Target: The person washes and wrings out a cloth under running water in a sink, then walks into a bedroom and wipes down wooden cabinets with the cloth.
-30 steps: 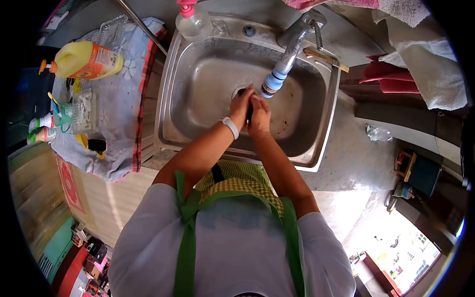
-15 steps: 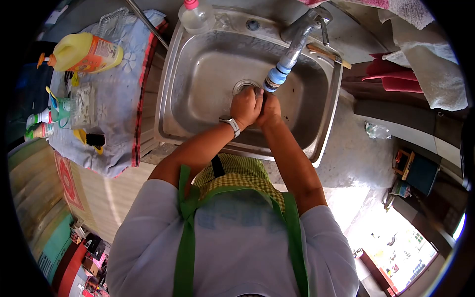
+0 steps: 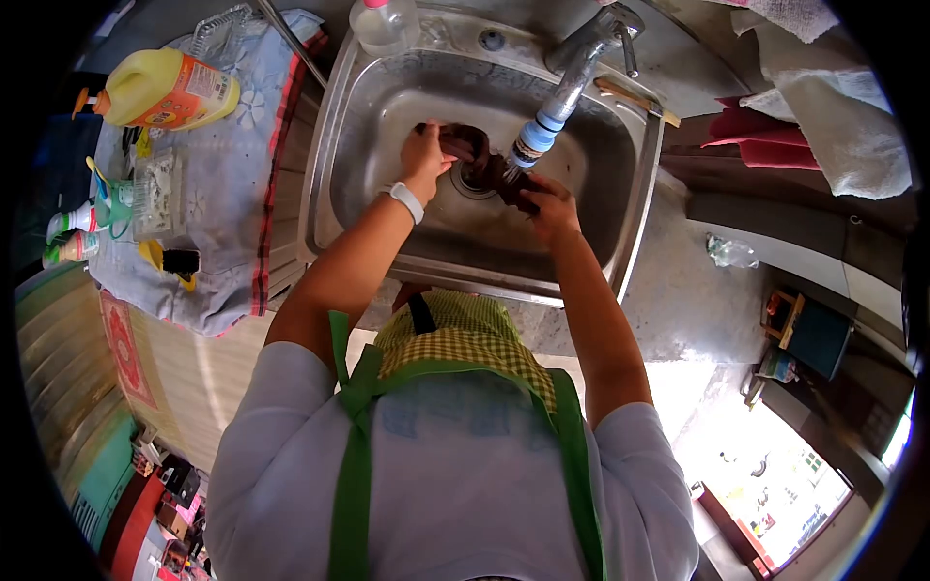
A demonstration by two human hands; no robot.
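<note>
A dark brown cloth (image 3: 499, 176) is stretched between my two hands inside the steel sink (image 3: 363, 107), partly over the drain. My left hand (image 3: 424, 158), with a watch on the wrist, pinches its left end. The other end is gripped by my right hand (image 3: 552, 205). Just above the cloth's middle is the faucet's blue nozzle (image 3: 535, 140), and thin streams of water seem to fall from it onto the cloth.
A clear bottle with a pink cap (image 3: 386, 27) stands on the sink's back left corner. At the left, a yellow jug (image 3: 170, 89) and a clear plastic container (image 3: 160, 198) rest on a blue cloth cover (image 3: 218, 252). A wooden-handled tool (image 3: 635, 100) lies on the right rim.
My hands were together, closed near the drain. They have moved apart, left hand to the left and up, right hand to the right, spreading the brown cloth between them.
</note>
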